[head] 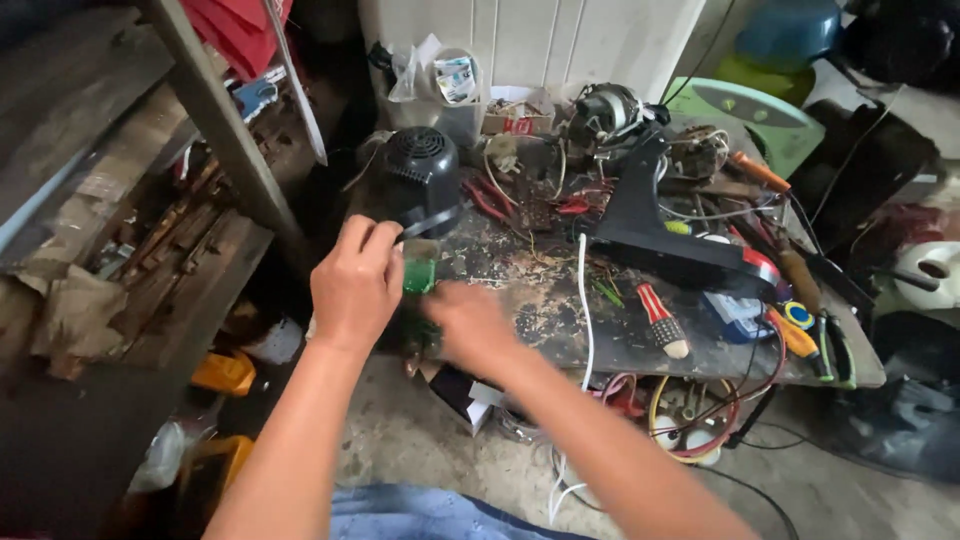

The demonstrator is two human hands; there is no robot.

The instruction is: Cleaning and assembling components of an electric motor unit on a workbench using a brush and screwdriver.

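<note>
Both hands busy at the messy workbench

Left hand pinching a strip of black tape, right hand blurred beside a green thing, fingers impossible to read.

Motor housing behind green piece

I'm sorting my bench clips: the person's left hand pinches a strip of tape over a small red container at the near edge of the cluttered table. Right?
Not quite. The head view shows the container is green, not red. The left hand does pinch a strip of tape over it at the near edge of the cluttered table.
</note>
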